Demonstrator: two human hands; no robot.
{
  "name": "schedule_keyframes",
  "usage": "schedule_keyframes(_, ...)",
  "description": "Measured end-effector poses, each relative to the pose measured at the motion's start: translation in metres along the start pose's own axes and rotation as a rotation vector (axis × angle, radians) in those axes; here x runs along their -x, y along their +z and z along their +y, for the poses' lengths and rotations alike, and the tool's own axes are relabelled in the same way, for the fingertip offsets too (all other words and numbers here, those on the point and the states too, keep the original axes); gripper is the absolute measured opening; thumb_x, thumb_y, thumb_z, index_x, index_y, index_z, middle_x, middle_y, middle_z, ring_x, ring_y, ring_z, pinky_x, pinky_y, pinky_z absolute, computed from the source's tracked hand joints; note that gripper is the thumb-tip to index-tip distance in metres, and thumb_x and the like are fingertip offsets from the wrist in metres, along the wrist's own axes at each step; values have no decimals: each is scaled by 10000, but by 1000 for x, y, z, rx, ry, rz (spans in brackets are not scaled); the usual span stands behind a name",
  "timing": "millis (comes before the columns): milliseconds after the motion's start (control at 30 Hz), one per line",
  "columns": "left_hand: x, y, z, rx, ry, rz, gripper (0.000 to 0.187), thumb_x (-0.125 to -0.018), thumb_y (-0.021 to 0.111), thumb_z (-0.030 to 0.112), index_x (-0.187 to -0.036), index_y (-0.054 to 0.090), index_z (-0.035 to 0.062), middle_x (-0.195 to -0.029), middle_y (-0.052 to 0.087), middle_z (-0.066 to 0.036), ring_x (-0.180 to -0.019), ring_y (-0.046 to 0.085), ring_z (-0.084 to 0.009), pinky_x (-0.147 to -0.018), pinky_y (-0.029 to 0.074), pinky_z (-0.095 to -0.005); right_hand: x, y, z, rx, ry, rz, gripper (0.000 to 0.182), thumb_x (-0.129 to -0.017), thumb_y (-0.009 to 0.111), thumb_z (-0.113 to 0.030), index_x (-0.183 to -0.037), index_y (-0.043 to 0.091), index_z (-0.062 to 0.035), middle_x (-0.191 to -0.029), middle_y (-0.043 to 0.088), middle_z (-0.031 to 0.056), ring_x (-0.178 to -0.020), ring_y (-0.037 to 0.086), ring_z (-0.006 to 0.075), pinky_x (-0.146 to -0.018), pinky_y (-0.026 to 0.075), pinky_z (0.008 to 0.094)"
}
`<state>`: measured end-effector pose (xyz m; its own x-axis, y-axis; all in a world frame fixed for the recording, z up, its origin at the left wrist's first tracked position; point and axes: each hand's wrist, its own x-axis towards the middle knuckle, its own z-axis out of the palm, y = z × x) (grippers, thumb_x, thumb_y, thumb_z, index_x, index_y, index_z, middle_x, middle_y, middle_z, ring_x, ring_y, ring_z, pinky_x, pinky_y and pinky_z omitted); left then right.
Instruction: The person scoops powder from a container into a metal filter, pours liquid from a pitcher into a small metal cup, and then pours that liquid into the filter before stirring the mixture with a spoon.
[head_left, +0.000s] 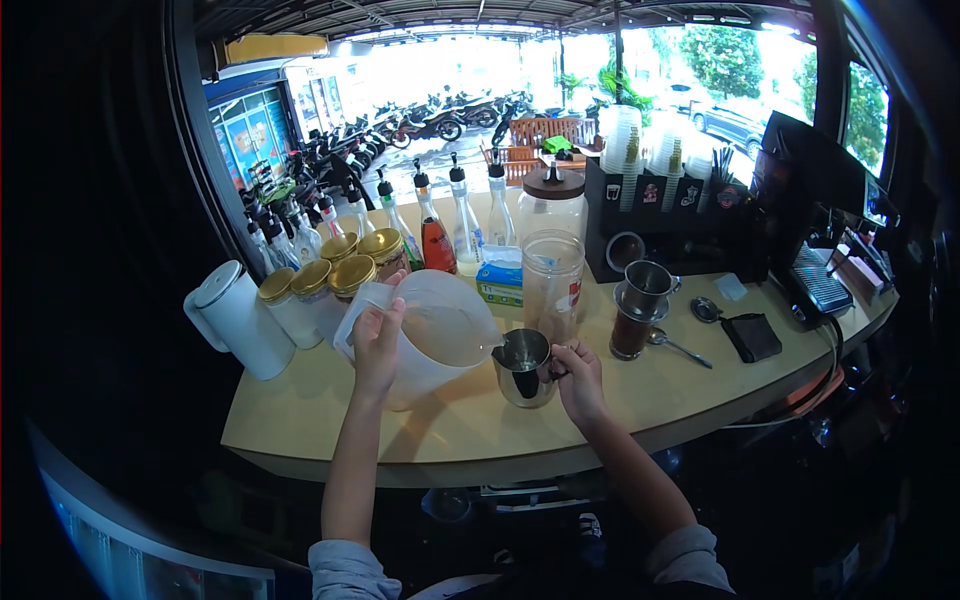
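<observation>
My left hand [378,338] is wrapped round the handle of a large translucent plastic pitcher [445,335]. The pitcher tilts to the right, its spout at the rim of a shiny metal milk jug [526,385]. Whether liquid is running between them is hard to make out. My right hand [580,382] grips the jug's handle and keeps the jug upright at the counter. Just behind the jug is a tall clear container [553,285]. To the right, a metal coffee dripper [648,284] sits on a glass of brown liquid [630,335].
Gold-lidded jars [352,275] and a white thermal jug [238,318] stand left on the counter [470,437]. Behind are several pump bottles [437,240] and a tissue pack [500,275]. A spoon [682,349], black pouch [752,338] and cup holder [655,205] are on the right.
</observation>
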<state>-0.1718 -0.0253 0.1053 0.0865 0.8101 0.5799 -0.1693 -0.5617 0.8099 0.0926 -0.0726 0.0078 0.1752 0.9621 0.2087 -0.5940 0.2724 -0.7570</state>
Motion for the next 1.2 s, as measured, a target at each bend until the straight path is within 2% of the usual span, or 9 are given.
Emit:
schedule_keyframes(67, 0, 0, -2, -16, 9, 1, 477, -957, 495, 212, -1326, 448, -86, -1323, 532, -138, -1190, 516, -173, -1025, 400, -326, 2, 4, -3, 0, -7, -1, 186, -897, 574, -58, -745, 470, -86, -665, 453, -7, -626, 453, 108, -606, 384, 283)
schedule_keyframes(133, 1, 0, -2, -32, 18, 3, 479, -955, 496, 212, -1325, 448, -89, -1322, 532, -139, -1184, 519, -174, -1017, 409, -326, 5, 8, -7, -40, 35, 38, 235, -879, 604, -37, -713, 452, -104, -644, 452, -21, -605, 441, 89, -605, 340, 253)
schedule_keyframes(200, 2, 1, -1, 19, 4, 2, 441, -950, 505, 152, -1328, 452, -69, -1307, 534, -129, -1182, 513, -156, -1032, 370, -305, 6, 8, -7, -49, 35, 36, 234, -877, 605, -33, -715, 452, -103, -645, 453, -20, -603, 438, 91, -605, 340, 251)
schedule_keyframes(633, 2, 1, -3, -8, 4, -10, 454, -947, 512, 158, -1335, 448, -70, -1320, 524, -135, -1217, 496, -178, -1057, 353, -322, 6, 4, -4, -55, 17, 24, 234, -877, 611, -33, -717, 454, -101, -641, 445, -23, -595, 420, 83, -593, 327, 244)
schedule_keyframes(933, 3, 0, -1, -16, 28, 0, 451, -948, 513, 163, -1333, 454, -65, -1333, 517, -130, -1213, 497, -174, -1056, 352, -320, 8, 6, -5, -42, 14, 8, 238, -894, 593, -51, -712, 453, -114, -632, 444, -25, -585, 441, 94, -588, 332, 261)
schedule_keyframes(1200, 2, -2, 0, -4, 33, 9, 433, -957, 498, 153, -1326, 456, -69, -1314, 524, -133, -1168, 523, -162, -1007, 408, -313, 7, 9, -6, -85, 33, 5, 240, -885, 589, -27, -713, 438, -97, -659, 457, -3, -610, 475, 109, -598, 383, 265)
